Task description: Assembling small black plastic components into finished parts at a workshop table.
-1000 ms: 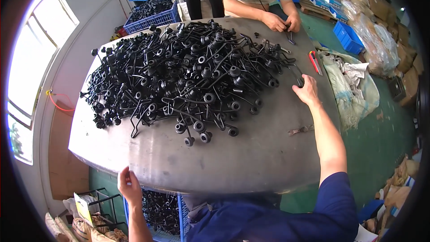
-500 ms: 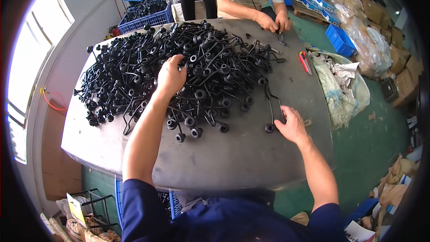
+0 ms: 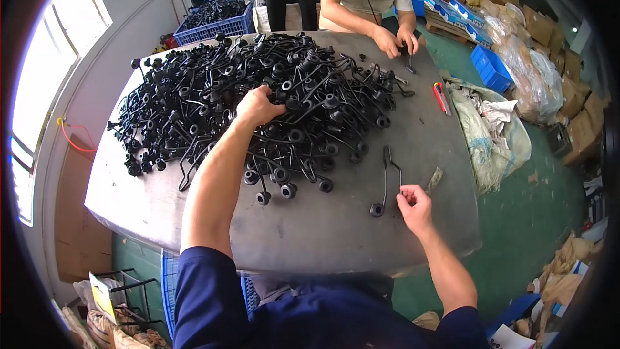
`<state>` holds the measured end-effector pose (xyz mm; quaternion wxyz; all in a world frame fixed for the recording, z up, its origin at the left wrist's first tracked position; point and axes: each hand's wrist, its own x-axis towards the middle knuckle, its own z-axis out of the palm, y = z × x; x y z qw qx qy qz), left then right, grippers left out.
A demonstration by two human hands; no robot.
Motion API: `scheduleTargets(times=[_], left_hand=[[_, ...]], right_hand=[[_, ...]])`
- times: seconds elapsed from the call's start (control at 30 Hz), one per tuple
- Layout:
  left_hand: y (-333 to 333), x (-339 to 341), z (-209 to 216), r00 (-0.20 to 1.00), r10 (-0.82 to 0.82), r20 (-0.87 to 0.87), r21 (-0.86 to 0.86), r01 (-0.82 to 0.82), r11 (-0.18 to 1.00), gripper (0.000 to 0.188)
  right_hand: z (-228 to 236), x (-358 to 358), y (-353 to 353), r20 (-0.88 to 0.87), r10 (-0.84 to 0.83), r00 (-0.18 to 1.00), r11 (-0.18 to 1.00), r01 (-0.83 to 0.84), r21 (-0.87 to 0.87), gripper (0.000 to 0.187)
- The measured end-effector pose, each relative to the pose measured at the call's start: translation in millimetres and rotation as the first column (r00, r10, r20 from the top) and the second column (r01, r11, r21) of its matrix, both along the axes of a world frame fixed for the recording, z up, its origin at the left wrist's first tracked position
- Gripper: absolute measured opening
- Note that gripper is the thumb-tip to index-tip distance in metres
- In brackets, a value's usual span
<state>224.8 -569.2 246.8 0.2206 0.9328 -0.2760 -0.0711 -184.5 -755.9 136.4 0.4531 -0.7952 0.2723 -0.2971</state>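
A large heap of black bent metal rods with round rubber bushings (image 3: 213, 100) covers the left and middle of the table. My left hand (image 3: 257, 108) reaches into it, fingers curled and thumb to the right; black parts show between them, but what exactly it grips is hidden. Apart from the heap, on the right, my right hand (image 3: 416, 208) pinches one end of a single black bent rod (image 3: 385, 178) between thumb and fingers. That rod bends back at its far end, and a round bushing sits on its other, near end, left of the hand.
Past the heap, a co-worker's hands (image 3: 399, 44) hold a similar dark part at the table's far edge. A red utility knife (image 3: 442, 98) lies on the grey table (image 3: 310, 232) at right. Beside the table stands an open woven sack (image 3: 481, 142). Blue crates (image 3: 216, 28) stand behind.
My right hand has drawn the single rod toward me and now pinches its end. My left hand has turned, its thumb now spread to the right over the heap.
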Motion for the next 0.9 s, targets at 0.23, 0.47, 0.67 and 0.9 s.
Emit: scheduleTargets(times=[0.23,0.47,0.67,0.9], left_hand=[[44,23,1,0.986,0.042,-0.162,-0.433,-0.110,0.895,0.064],[103,-32,21,0.654,-0.515,-0.554,-0.831,-0.463,0.308,0.051],[115,-156,-12,0.470,-0.708,-0.527,-0.842,-0.400,0.362,0.046],[102,-218,-49,0.871,-0.439,-0.220,-0.612,0.228,0.758,0.060]], right_hand=[[20,-21,55,-0.083,0.254,0.964,0.963,-0.260,-0.075,0.022],[1,-3,77,-0.033,0.246,0.969,0.961,-0.248,-0.119,0.019],[6,7,68,-0.046,0.254,0.966,0.963,-0.257,-0.083,0.022],[8,0,60,-0.071,0.206,0.976,0.968,-0.214,-0.130,0.028]])
